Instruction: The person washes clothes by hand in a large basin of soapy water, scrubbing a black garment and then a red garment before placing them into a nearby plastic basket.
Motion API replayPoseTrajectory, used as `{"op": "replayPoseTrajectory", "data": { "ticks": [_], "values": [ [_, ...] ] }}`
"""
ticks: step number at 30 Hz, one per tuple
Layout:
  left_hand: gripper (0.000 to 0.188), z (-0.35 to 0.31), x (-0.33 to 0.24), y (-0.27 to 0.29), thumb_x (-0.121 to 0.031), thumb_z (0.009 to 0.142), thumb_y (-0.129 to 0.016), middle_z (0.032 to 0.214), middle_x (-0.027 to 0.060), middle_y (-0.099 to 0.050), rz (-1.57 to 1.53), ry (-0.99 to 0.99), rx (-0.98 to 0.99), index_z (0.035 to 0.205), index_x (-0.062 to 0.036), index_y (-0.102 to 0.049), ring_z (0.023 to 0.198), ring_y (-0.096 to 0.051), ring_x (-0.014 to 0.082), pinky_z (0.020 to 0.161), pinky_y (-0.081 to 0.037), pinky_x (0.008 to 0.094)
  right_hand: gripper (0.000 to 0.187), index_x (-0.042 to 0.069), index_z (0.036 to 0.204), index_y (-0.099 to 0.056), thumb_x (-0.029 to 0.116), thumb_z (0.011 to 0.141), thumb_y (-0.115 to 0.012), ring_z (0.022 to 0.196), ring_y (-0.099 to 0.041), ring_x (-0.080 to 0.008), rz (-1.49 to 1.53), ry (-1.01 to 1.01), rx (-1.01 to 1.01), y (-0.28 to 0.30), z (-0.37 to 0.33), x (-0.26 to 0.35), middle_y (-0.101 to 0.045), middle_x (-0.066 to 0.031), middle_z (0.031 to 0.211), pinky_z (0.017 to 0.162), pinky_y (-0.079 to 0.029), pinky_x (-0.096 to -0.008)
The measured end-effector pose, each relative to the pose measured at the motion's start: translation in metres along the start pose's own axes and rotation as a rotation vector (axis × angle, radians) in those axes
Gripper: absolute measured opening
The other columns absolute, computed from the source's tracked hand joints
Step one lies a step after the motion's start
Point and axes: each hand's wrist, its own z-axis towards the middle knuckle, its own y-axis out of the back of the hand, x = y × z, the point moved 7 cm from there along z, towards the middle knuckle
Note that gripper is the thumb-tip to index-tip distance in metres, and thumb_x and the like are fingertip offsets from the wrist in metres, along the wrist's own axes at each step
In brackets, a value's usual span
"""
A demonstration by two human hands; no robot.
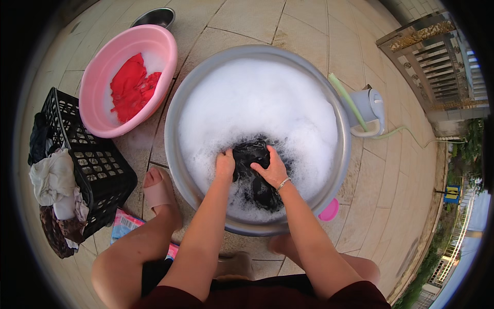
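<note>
A wet black garment (259,193) lies in the foam of a large round metal basin (173,149) in front of me. My left hand (225,165) is closed on the garment's left edge, its fingertips partly hidden by suds and cloth. On the other side, my right hand (272,167) holds the garment's right part, with the thumb lying over the cloth and apart from the forefinger. Its other fingers are mostly hidden. A bracelet (283,184) circles my right wrist. Thick white foam (257,98) covers the rest of the basin.
At the left, a pink tub (167,56) holds red cloth (134,87) beside a black crate (105,180) heaped with clothes (51,177). A metal bowl (156,17) stands behind it. Right of the basin are a grey bucket (375,105), a green hose (355,110) and a pink lid-like disc (329,209).
</note>
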Motion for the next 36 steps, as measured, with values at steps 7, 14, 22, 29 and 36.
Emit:
{"op": "replayPoseTrajectory", "data": {
  "ticks": [7, 14, 22, 29, 36],
  "values": [
    [0.041, -0.001, -0.003, -0.013, -0.027, 0.077, -0.052, 0.097, 0.0179, -0.055, 0.223, -0.166, 0.1, 0.103, 0.0048, -0.049, 0.09, -0.052, 0.0262, 0.078, -0.04, 0.0358, 0.036, 0.0, 0.082, -0.059, 0.036, 0.074, -0.06, 0.061, -0.054, -0.0254, -0.255, 0.263, -0.254, 0.015, 0.005, 0.014, -0.057, -0.0096, 0.066, 0.062, -0.046, -0.0339],
    [0.037, -0.051, -0.024, -0.052, -0.042, 0.084, -0.045, 0.09, 0.0024, -0.053, -0.559, 0.076, 0.79, 0.097, -0.0077, -0.049, 0.084, -0.049, 0.0107, 0.074, -0.042, 0.0265, 0.026, -0.003, 0.065, -0.059, 0.022, 0.072, -0.063, 0.055, -0.047, -0.007, 1.106, -0.475, -0.158, 0.048, -0.006, 0.041, -0.054, 0.0033, 0.062, 0.052, -0.039, -0.0221],
    [0.077, -0.11, -0.058, -0.056, -0.031, 0.061, -0.074, 0.112, 0.0078, -0.045, -0.199, -0.25, 1.012, 0.12, -0.0029, -0.034, 0.103, -0.043, 0.0167, 0.087, -0.037, 0.0313, 0.049, -0.005, 0.053, -0.052, 0.039, 0.075, -0.054, 0.052, -0.05, -0.0247, 0.265, -0.427, -0.184, 0.069, 0.02, 0.043, -0.053, -0.0119, 0.052, 0.055, -0.04, -0.0365],
    [0.065, -0.109, -0.045, -0.051, -0.018, 0.06, -0.071, 0.107, 0.0064, -0.049, -0.213, -0.084, 1.056, 0.115, -0.0046, -0.039, 0.101, -0.046, 0.0167, 0.086, -0.038, 0.0314, 0.043, 0.005, 0.1, -0.042, 0.032, 0.074, -0.061, 0.09, -0.052, -0.0203, 0.977, -0.114, 0.475, 0.041, 0.017, 0.064, -0.054, -0.01, 0.095, 0.081, -0.039, -0.0332],
    [0.084, -0.115, -0.043, -0.054, -0.023, 0.055, -0.074, 0.115, 0.0176, -0.042, 0.156, -0.123, 0.815, 0.118, 0.0066, -0.027, 0.104, -0.044, 0.024, 0.089, -0.035, 0.0317, 0.042, -0.001, 0.098, -0.053, 0.029, 0.071, -0.065, 0.09, -0.052, -0.0166, 0.728, -0.354, 0.518, 0.033, 0.011, 0.039, -0.056, -0.0081, 0.09, 0.079, -0.04, -0.0285]
  ]
}}
